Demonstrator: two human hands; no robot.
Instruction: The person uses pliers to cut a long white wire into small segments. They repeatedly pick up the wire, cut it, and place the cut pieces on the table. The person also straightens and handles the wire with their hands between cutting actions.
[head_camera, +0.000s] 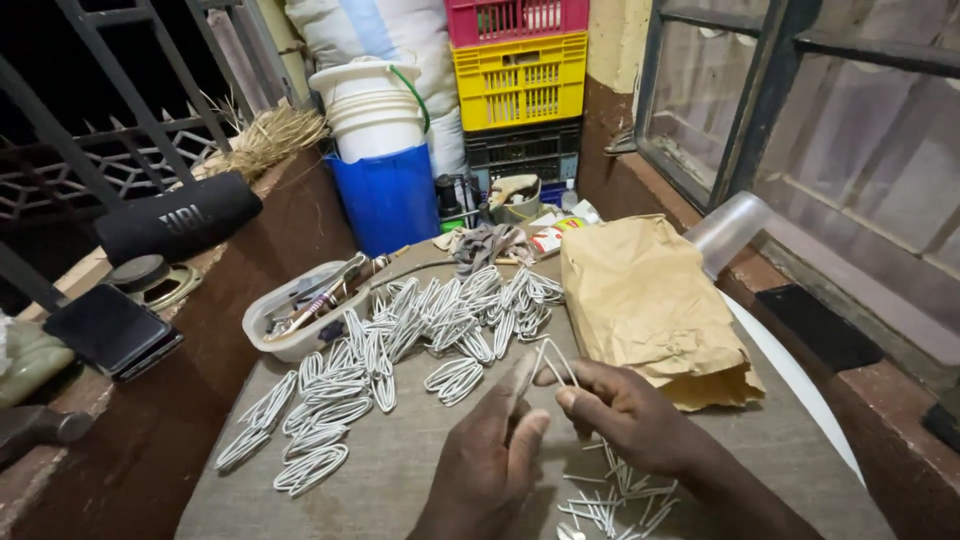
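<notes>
A single head-worn camera looks forward and steeply down from above the near edge of the tabletop (400, 470). It sits close: the left hand (490, 465) and right hand (625, 415) fill the bottom centre, with the forearms cut off by the lower edge. The view faces across the tabletop toward the stacked crates (520, 80), which stand at the top centre, well beyond the hands. Left of the crates the frame takes in a metal grille (110, 110); right of them, a window (850, 130). No second view is there to share any part
</notes>
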